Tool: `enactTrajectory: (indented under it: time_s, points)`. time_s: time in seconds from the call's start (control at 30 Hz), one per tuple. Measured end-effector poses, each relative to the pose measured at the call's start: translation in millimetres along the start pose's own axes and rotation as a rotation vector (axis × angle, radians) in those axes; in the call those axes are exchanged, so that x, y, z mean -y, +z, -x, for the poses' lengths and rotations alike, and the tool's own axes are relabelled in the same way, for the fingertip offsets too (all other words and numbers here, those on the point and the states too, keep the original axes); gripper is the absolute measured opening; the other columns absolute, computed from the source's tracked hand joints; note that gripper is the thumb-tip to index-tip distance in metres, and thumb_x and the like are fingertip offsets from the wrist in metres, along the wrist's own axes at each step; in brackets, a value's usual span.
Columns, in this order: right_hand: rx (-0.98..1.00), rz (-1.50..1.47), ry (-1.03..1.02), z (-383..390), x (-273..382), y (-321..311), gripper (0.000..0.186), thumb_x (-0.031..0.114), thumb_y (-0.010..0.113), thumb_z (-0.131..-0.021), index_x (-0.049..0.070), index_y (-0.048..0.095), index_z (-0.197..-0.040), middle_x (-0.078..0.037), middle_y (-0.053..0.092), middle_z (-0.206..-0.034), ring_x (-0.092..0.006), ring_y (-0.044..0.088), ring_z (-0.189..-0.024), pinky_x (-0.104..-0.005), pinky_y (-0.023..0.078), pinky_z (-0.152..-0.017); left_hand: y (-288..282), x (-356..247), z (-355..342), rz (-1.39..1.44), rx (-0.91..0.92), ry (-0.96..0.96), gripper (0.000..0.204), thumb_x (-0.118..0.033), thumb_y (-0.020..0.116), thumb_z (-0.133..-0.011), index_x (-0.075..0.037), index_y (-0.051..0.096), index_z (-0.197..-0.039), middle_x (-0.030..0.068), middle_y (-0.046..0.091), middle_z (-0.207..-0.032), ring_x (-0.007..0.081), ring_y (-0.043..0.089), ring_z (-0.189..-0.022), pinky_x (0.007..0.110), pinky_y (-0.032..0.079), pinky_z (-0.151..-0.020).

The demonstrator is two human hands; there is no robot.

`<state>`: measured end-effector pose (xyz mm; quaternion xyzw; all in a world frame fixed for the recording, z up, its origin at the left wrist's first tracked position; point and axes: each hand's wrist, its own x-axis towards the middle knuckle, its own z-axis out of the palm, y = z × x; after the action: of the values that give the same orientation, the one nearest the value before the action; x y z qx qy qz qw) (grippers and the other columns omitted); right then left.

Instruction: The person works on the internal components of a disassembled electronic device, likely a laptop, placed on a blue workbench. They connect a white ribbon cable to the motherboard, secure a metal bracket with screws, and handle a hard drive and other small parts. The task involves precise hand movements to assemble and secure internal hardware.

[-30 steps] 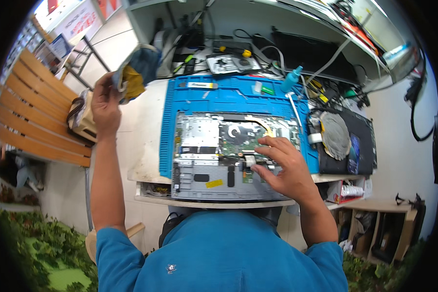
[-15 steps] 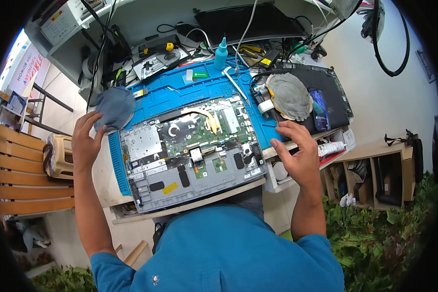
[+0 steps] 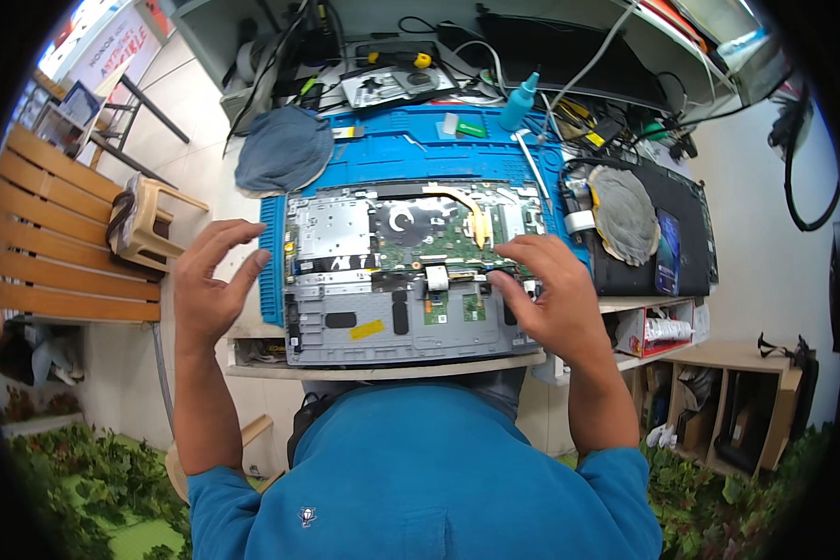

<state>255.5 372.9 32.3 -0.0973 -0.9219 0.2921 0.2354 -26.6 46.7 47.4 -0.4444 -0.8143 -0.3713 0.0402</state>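
An opened laptop base lies on a blue repair mat. Its green circuit board and copper-coloured heat pipe are exposed. My left hand is beside the laptop's left edge, fingers and thumb apart, with nothing in it. Over the laptop's right part is my right hand, thumb and fingers spread and no object visible between them. It hides that corner of the laptop, and whether its fingertips touch the board I cannot tell.
A round blue-grey cloth pad lies at the mat's left. To the right, a grey pad and a phone rest on a black laptop. Behind stand a blue dropper bottle and cluttered cables. A stool is at left.
The view has turned, so the bench appears shifted right. My left hand has come away from the blue-grey pad to the mat's edge. My right hand has moved inward over the laptop.
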Motion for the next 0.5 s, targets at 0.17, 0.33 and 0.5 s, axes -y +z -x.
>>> enactTrajectory:
  time_s: [0.17, 0.33, 0.5]
  points:
    - [0.192, -0.010, -0.149, -39.3, 24.9, 35.2, 0.022, 0.010, 0.081, -0.096, 0.001, 0.078, -0.116, -0.016, 0.078, -0.108, -0.0374, 0.071, -0.104, -0.0481, 0.058, -0.096, 2.5, -3.0, 17.2, 0.078, 0.001, -0.041, 0.029, -0.008, 0.090, -0.094, -0.002, 0.084, -0.123, 0.0147, 0.083, -0.117, 0.0273, 0.079, -0.108, 0.038, 0.061, -0.095]
    - [0.350, 0.028, -0.197, -58.6, 30.5, 42.2, 0.020, 0.003, 0.073, -0.098, 0.001, 0.078, -0.117, -0.015, 0.077, -0.110, -0.0362, 0.069, -0.108, -0.0472, 0.057, -0.098, -3.0, 5.5, 27.0, 0.111, 0.001, -0.070, 0.024, -0.005, 0.087, -0.096, 0.000, 0.085, -0.119, 0.0158, 0.083, -0.111, 0.0261, 0.080, -0.102, 0.037, 0.062, -0.092]
    - [0.424, -0.027, -0.304, -84.9, 45.7, 79.0, 0.025, 0.012, 0.080, -0.100, 0.002, 0.078, -0.123, -0.017, 0.078, -0.120, -0.0369, 0.071, -0.114, -0.0488, 0.058, -0.101, 4.9, 24.9, 26.6, 0.212, 0.008, -0.134, 0.023, -0.006, 0.085, -0.098, 0.000, 0.085, -0.120, 0.0126, 0.084, -0.108, 0.0219, 0.078, -0.097, 0.035, 0.060, -0.089]
